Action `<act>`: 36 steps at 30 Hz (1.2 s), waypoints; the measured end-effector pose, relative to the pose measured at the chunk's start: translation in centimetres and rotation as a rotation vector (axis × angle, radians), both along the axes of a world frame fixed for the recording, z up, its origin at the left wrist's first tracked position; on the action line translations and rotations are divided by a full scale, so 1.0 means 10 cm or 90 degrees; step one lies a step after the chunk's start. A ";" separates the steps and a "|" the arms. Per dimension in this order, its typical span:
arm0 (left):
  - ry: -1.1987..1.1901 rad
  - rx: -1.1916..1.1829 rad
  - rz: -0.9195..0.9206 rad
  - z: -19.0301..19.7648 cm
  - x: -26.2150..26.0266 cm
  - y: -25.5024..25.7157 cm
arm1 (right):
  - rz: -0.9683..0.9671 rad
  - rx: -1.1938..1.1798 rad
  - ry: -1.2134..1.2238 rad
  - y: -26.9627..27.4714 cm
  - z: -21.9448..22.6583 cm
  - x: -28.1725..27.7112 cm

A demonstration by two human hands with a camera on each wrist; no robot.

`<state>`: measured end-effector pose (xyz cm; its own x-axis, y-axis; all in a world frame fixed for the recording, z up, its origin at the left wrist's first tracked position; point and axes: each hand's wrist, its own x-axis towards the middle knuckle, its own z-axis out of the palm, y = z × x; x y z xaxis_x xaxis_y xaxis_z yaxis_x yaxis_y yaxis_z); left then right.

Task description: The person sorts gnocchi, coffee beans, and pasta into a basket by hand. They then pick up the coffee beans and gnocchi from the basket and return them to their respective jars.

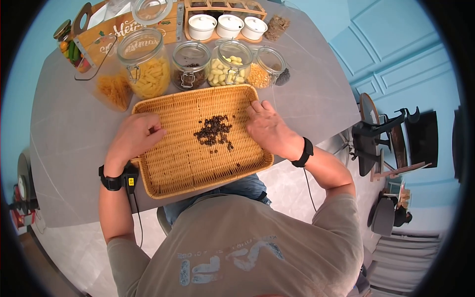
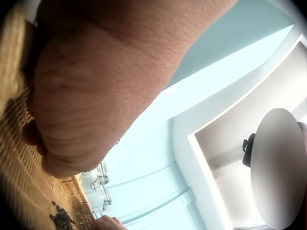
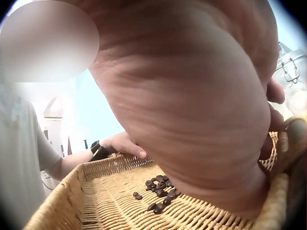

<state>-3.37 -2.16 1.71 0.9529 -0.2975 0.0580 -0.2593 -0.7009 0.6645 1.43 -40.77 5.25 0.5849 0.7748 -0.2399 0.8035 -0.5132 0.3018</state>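
A shallow rectangular wicker basket [image 1: 173, 168] is held between both hands, its near end reaching past the table edge over the lap. A loose patch of dark coffee beans [image 1: 213, 131] lies on its woven floor, right of the middle, with a few strays around it. My left hand [image 1: 136, 136] grips the left rim, thumb on the inner side. On the opposite rim, the right hand [image 1: 269, 128] holds on near the far right corner. In the right wrist view its fingers [image 3: 276, 117] curl over the rim [image 3: 276, 206]; the palm hides part of the basket.
Behind the basket stand clip-top glass jars of penne pasta [image 1: 148, 76], dark beans [image 1: 185, 79], pale yellow pieces [image 1: 228, 72] and corn kernels [image 1: 258, 76]. Further back are a wooden rack with white lidded pots [image 1: 230, 24] and a wooden crate [image 1: 128, 29]. A bag of orange pasta [image 1: 114, 91] lies left.
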 end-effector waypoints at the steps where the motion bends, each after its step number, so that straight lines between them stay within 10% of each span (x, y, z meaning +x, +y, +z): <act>1: -0.001 0.001 -0.001 0.00 0.00 0.00 | 0.002 -0.010 0.014 0.01 0.02 0.00; 19: -0.011 0.008 -0.007 0.03 0.00 -0.01 | 0.119 0.020 -0.021 -0.05 -0.11 0.06; 28: -0.016 -0.001 -0.011 -0.02 0.02 -0.01 | -0.089 0.201 -0.219 -0.25 0.85 1.10; 36: -0.024 -0.007 -0.006 -0.02 -0.01 -0.01 | -0.097 0.249 -0.244 -0.25 0.60 1.20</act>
<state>-3.43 -2.21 1.54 0.9471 -0.3062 0.0964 -0.2909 -0.6913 0.6615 13.42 -43.30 11.20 0.6857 0.6634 0.2996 0.5819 -0.7468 0.3219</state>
